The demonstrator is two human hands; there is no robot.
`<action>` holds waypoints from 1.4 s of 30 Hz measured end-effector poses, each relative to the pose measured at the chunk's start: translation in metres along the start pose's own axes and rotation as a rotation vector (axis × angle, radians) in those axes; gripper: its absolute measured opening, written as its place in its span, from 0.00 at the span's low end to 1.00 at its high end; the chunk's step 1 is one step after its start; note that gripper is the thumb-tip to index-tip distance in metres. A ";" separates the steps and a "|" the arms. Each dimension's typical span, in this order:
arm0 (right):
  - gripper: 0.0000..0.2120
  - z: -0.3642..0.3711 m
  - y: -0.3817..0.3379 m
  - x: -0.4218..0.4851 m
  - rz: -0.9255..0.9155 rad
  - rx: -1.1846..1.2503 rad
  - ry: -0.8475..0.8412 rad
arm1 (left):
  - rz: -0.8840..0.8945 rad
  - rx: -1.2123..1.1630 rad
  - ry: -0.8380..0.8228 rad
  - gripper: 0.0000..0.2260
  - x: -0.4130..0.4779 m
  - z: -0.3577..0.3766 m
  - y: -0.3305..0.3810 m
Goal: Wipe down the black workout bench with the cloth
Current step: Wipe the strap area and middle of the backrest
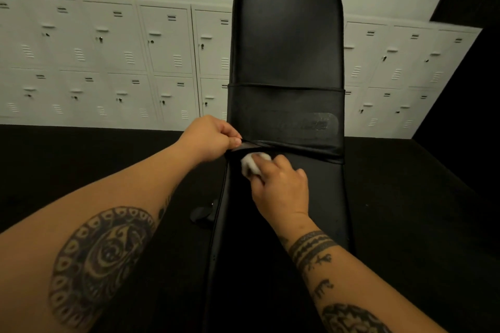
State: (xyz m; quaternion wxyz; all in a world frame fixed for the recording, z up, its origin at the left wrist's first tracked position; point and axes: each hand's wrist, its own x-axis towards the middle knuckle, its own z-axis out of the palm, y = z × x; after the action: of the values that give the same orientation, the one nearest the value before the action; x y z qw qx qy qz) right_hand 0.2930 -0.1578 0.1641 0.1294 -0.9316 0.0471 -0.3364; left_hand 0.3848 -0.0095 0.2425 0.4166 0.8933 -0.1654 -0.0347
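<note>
So I've got the left hand (213,138) pinching up the edge of the black strap (284,121) that wraps the bench (288,35). The right hand (281,186) is closed around the bunched white cloth (250,162), pressing it onto the pad right beneath that lifted edge. White lockers (108,56) line the back wall.

The right hand (281,184) covers most of the cloth (250,163). The worktop (286,43) hides its own frame and several lockers (108,56) behind it. The label (311,124) on its band is too blurred to read.
</note>
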 end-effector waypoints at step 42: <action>0.18 -0.005 -0.020 0.008 -0.095 -0.011 -0.212 | -0.161 -0.371 0.276 0.13 -0.015 0.035 -0.031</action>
State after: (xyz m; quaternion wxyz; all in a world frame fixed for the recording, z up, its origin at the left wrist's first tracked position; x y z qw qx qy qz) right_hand 0.2959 -0.1405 0.1780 0.1125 -0.9639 -0.0092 -0.2413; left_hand 0.3716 -0.0112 0.1951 0.5880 0.8080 -0.0261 0.0246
